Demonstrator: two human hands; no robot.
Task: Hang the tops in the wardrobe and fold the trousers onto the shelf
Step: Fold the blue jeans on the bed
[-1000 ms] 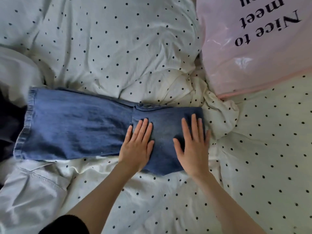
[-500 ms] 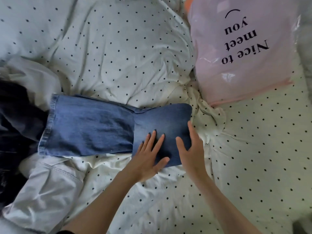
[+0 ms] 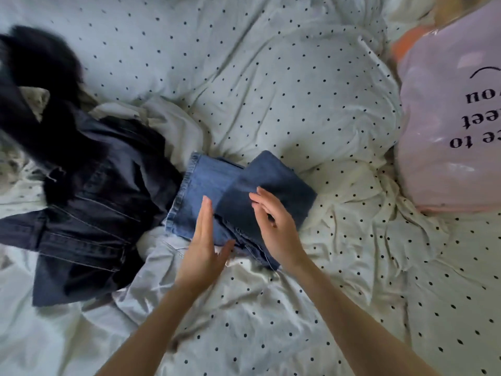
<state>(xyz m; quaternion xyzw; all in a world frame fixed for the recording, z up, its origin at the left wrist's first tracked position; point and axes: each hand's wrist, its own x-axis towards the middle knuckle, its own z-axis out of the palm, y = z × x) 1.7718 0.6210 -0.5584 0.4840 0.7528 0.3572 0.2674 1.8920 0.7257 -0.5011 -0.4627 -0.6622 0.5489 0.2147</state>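
Note:
Blue denim trousers (image 3: pixel 273 180) lie folded on the dotted bedding, their hem end pointing left. My left hand (image 3: pixel 202 248) stands on its edge with straight fingers at the near side of the fold, thumb touching the denim. Over the folded top layer my right hand (image 3: pixel 273 226) hovers, fingers relaxed and slightly bent, and holds nothing. A dark denim garment (image 3: pixel 89 210) lies crumpled to the left of the trousers, with a black fuzzy piece (image 3: pixel 40 63) above it.
White bedding with black dots (image 3: pixel 271 77) covers the whole bed. A pink plastic bag (image 3: pixel 450 126) with black lettering sits at the right. A pale garment (image 3: pixel 154 270) lies under the near edge of the trousers.
The right part of the trousers has been folded over to the left, making a shorter stack. Both hands lifted from flat pressing. The view shifted left, revealing the dark clothes.

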